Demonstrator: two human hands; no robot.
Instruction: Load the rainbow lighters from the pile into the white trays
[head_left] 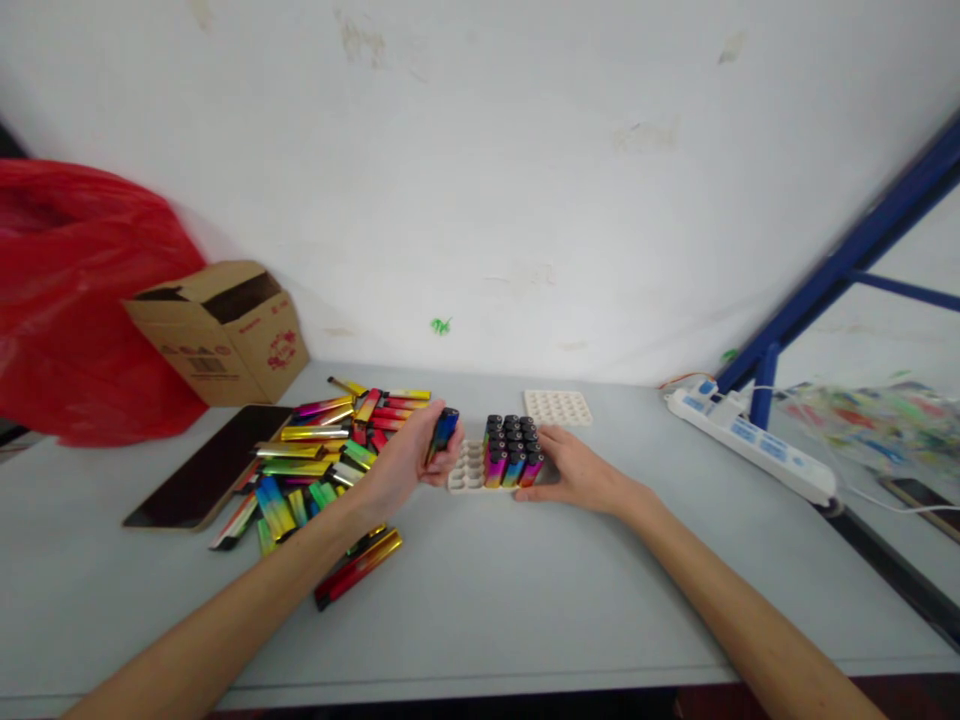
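Note:
My left hand (420, 450) is closed round a blue lighter (444, 430) with a black top, held just left of a cream tray (466, 468) with rows of holes. Several lighters (513, 455) with black tops and shiny rainbow bodies stand upright in the tray's right part. The holes on its left side show bare. Against the right side of the tray and its lighters rests my right hand (574, 470), thumb and fingers apart. Beside my left forearm lies a loose heap of metallic coloured lighters (315, 450), with a red and gold lighter (360, 568) nearer the front edge.
A second holed tray (557, 407) lies behind. To the left are a dark tablet-like slab (206, 468), an open cardboard box (225, 335) and a red plastic bag (97, 300). A white power strip (750, 445), a blue metal frame (840, 255) and a phone (926, 505) are at right.

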